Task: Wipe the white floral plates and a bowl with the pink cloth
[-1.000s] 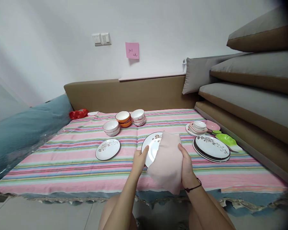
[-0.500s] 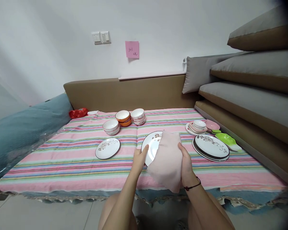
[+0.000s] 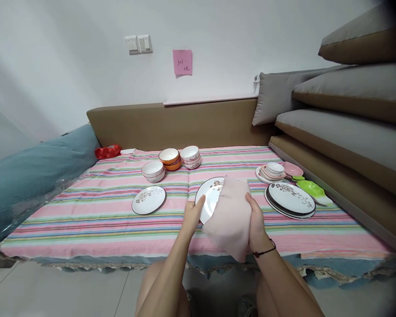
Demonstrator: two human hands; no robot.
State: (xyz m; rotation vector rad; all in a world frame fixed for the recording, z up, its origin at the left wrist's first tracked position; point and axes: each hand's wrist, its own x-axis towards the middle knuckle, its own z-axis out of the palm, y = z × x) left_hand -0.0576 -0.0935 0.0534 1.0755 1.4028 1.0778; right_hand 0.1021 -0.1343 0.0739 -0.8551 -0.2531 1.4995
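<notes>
One floral plate (image 3: 210,197): held at centre, its right part covered by a pale pink cloth (image 3: 231,215).
Left hand (image 3: 192,215): grip closed on the plate's left rim, thumb laid on top.
Right hand (image 3: 257,222): grip closed on the cloth; fingers underneath hidden.
Plate stack (image 3: 292,198): set to the right on a striped sheet (image 3: 119,237).
Lone plate (image 3: 148,200): laid to the left.
Bowls (image 3: 190,154): stacked farther back.
Pink note (image 3: 182,62): stuck on the wall (image 3: 224,44).

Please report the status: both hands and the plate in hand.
Left hand holding plate by left rim. Right hand holding pale pink cloth at right edge. Cloth covering plate's right part.
</notes>
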